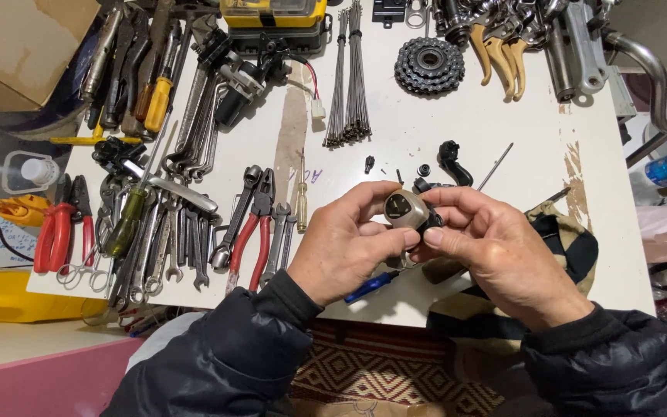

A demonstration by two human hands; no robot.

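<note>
White and scuffed, the workbench top [503,116] is crowded with bicycle parts and hand tools, with a worn brown patch near its right edge. Above its front edge both hands meet around a small grey shifter housing [405,208], rounded, with a dark face turned up toward the camera. The left hand [349,243] grasps it from the left, thumb under and fingers curled over the top; the right hand [496,247] grips it from the right, thumb pressed against its lower side. Both wrists come out of dark padded sleeves.

Just under the hands a blue-handled tool [370,286] lies at the bench edge. Just beyond them sit a black curved lever piece [453,162], a few small black bits and a thin metal rod [496,166]. Left of the hands lie red-handled pliers [250,232], a small yellow-handled screwdriver [301,202] and a broad scatter of spanners [187,147]. Farther left are a green-handled screwdriver [126,220] and red-handled cutters [55,232].

At the far side of the bench lie a bundle of spokes [349,77], a toothed sprocket cluster [428,66] and tan brake levers [499,58], with a yellow case [273,11] at the top edge. A striped cloth [573,239] hangs off the bench to the right of the hands, and a patterned rug [395,371] shows below
</note>
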